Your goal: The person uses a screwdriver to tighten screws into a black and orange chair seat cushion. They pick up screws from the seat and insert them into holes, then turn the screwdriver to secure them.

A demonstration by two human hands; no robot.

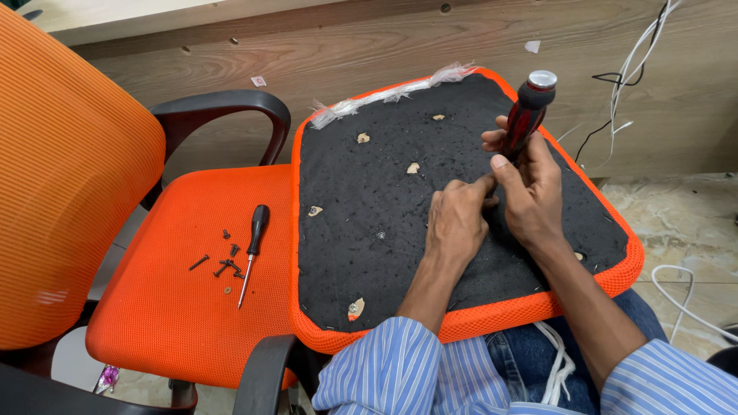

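Observation:
An upturned chair seat (pixel 369 230), black underneath with an orange mesh rim, rests across my lap. My right hand (pixel 530 192) grips a screwdriver with a red-and-black handle (pixel 526 115), held nearly upright with its tip down on the black underside. My left hand (pixel 457 219) lies on the underside beside it, fingertips pinched at the screwdriver's tip; whatever they pinch is hidden. Several holes with torn pale edges dot the black surface.
An orange mesh office chair (pixel 177 292) with black armrests stands to my left. On its seat lie a second, smaller screwdriver (pixel 252 250) and several loose black screws (pixel 223 265). White cables (pixel 638 54) hang along the wooden wall at right.

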